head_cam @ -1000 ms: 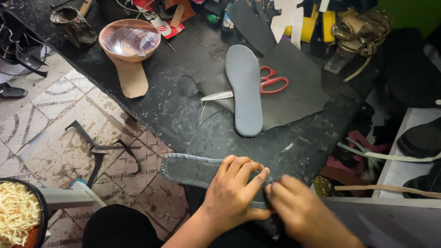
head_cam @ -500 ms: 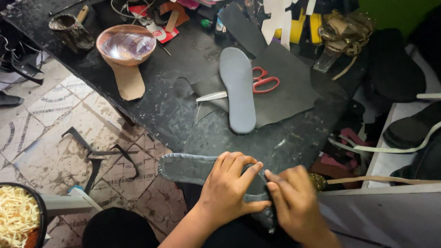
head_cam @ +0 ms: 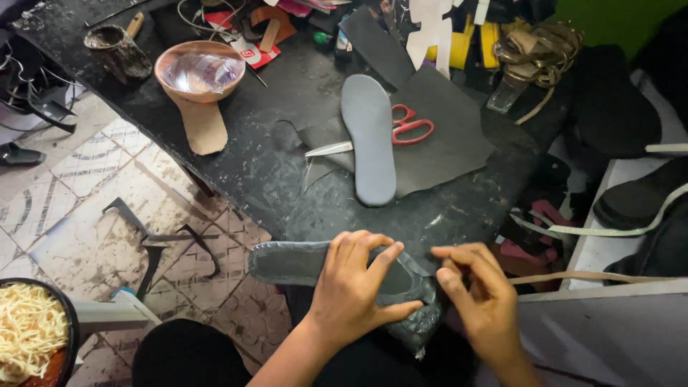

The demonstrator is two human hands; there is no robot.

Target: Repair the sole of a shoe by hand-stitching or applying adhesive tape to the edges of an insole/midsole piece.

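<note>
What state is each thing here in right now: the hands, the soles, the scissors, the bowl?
Left hand: pressed flat on held sole.
Right hand: pinching its edge.
Held grey sole: edge partly folded.
Grey insole: lying flat, untouched.
Red-handled scissors: under insole.
Bowl: upright.

- Lower centre of the frame: the left hand (head_cam: 355,287) lies palm down, fingers spread and curved, thumb stretched toward the right, forearm rising from the bottom edge.
- Lower right of centre: the right hand (head_cam: 479,294) is curled, its fingertips (head_cam: 446,274) pinched together and turned toward the left thumb, wrist angled down to the bottom edge.
</note>
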